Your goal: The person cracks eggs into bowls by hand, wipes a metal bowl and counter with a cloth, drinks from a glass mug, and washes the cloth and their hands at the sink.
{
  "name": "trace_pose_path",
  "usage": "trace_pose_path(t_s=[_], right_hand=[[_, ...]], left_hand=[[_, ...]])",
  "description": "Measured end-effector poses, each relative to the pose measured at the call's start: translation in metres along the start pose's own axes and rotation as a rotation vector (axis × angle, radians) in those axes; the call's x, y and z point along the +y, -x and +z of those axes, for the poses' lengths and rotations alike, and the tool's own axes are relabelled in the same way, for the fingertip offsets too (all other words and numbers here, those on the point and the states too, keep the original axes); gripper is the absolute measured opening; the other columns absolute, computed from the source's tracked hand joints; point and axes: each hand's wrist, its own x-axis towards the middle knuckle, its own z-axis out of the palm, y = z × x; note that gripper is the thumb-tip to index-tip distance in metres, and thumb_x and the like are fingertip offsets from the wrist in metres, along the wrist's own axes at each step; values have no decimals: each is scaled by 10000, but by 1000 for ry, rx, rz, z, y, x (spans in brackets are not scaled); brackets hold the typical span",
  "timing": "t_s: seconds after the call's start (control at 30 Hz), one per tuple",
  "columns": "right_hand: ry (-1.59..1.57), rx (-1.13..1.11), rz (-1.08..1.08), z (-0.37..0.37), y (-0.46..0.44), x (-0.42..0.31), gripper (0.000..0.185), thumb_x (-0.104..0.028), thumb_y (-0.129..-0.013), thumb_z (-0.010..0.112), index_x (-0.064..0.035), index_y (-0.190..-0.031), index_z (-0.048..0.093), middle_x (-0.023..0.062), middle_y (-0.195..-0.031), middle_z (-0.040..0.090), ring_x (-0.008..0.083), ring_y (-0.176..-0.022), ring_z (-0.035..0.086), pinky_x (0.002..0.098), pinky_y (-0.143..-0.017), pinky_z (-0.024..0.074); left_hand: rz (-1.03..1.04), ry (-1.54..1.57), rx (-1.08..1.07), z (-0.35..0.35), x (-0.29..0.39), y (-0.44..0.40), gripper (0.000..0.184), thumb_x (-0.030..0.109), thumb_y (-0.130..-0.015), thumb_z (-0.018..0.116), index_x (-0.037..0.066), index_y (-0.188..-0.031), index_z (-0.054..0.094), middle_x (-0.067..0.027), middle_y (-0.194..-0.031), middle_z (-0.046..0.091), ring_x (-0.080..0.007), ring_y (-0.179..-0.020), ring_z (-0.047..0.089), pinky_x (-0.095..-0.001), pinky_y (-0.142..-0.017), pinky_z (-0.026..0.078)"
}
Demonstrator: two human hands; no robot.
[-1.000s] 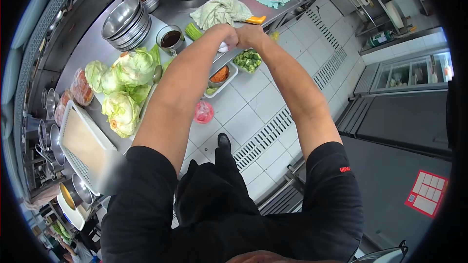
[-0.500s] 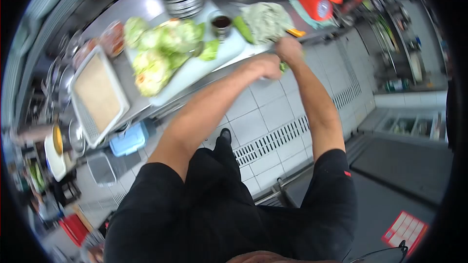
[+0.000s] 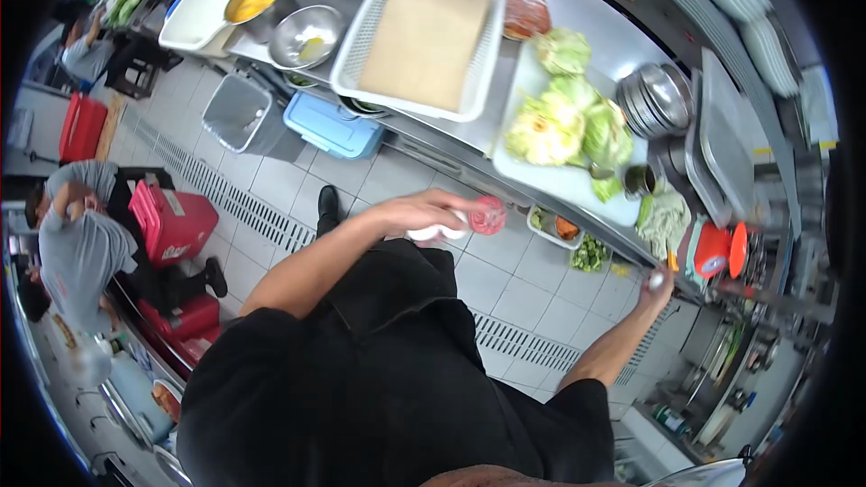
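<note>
White egg-like objects (image 3: 438, 233) sit in my left hand (image 3: 431, 213), its fingers curled around them, over the floor in front of my body. At the right, beside the counter's edge, my right hand (image 3: 658, 283) is closed around a small white round object (image 3: 656, 280), partly hidden by the fingers. Near that hand are a crumpled pale green cloth (image 3: 666, 221) and an orange handle (image 3: 672, 261). Lettuce heads (image 3: 552, 129) rest on a white cutting board (image 3: 514, 162). A pink bag (image 3: 488, 215) shows just beyond my left fingertips.
On the counter are a white basket (image 3: 340, 72), metal bowls (image 3: 307, 37), a pot of yellow liquid (image 3: 256, 2), stacked bowls (image 3: 666, 95) and a red scale (image 3: 713, 248). A blue-lidded box (image 3: 334, 124) and grey bin (image 3: 236, 113) stand below. A person (image 3: 81, 234) sits at the left.
The view has swung toward the basket and the seated person. My hands, close together before, are now far apart, and the white objects in my left hand now show clearly.
</note>
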Motion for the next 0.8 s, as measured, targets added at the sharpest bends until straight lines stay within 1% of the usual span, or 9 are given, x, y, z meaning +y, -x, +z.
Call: trace_pose_path(t_s=[0.13, 0.2, 0.27, 0.33, 0.4, 0.53, 0.6, 0.67, 0.8], right_hand=[[-226, -192, 61, 30, 154, 69, 307, -175, -868, 624, 42, -1084, 601, 162, -1005, 641, 264, -830, 653, 311, -613, 574], [-293, -345, 271, 74, 238, 113, 413, -119, -858, 612, 100, -1200, 538, 209, -1085, 620, 338, -939, 644, 358, -709, 600], [-269, -211, 413, 159, 325, 169, 457, -135, -890, 598, 89, -1273, 489, 222, -1093, 616, 312, -988, 636, 341, -735, 591], [-305, -573, 821, 220, 372, 228, 409, -218, -1000, 446, 55, -1303, 474, 206, -1022, 642, 236, -837, 637, 304, -671, 552], [-427, -730, 1058, 304, 422, 275, 371, -225, -996, 460, -8, -1294, 498, 199, -1043, 636, 187, -761, 603, 257, -562, 450], [-229, -770, 822, 458, 481, 293, 425, -198, -956, 560, -46, -1344, 475, 176, -1134, 608, 196, -779, 589, 287, -655, 492], [134, -801, 396, 513, 489, 305, 469, -142, -914, 625, -7, -1335, 468, 158, -1160, 599, 197, -916, 619, 307, -686, 528], [730, -697, -363, 553, 494, 311, 466, -132, -904, 639, -14, -1327, 481, 185, -1191, 590, 249, -951, 630, 321, -704, 544], [812, -519, -677, 584, 481, 336, 440, -118, -909, 627, -28, -1319, 495, 225, -1239, 553, 325, -947, 631, 330, -714, 555]], left_hand=[[91, 401, 249, -103, -36, 104, 528, 112, -899, 567, 48, -1413, 465, -27, -842, 576, -107, -606, 548, -223, -431, 455], [144, 453, 445, -153, -54, 148, 476, 98, -902, 558, 60, -1375, 516, -22, -818, 575, -92, -594, 552, -222, -411, 452], [186, 507, 556, -195, -55, 190, 462, 108, -896, 561, 40, -1352, 534, -28, -803, 575, -102, -596, 555, -229, -410, 451], [184, 505, 655, -236, -60, 222, 450, 111, -896, 554, 33, -1338, 544, -35, -811, 582, -105, -590, 552, -232, -413, 450], [178, 494, 682, -273, -62, 249, 441, 111, -894, 552, 29, -1328, 552, -38, -801, 584, -106, -581, 547, -231, -417, 442], [159, 400, 691, -326, -53, 284, 426, 121, -904, 552, 27, -1320, 559, -30, -767, 570, -99, -581, 543, -230, -428, 433], [161, 367, 678, -341, -45, 294, 413, 138, -914, 557, 26, -1312, 563, -21, -775, 565, -92, -598, 538, -225, -437, 438], [164, 337, 652, -352, -34, 297, 429, 155, -919, 564, 19, -1325, 544, -15, -792, 566, -86, -617, 541, -215, -435, 441], [186, 376, 652, -359, -19, 294, 361, 119, -912, 568, 33, -1260, 609, -15, -791, 561, -93, -616, 533, -231, -447, 441]])
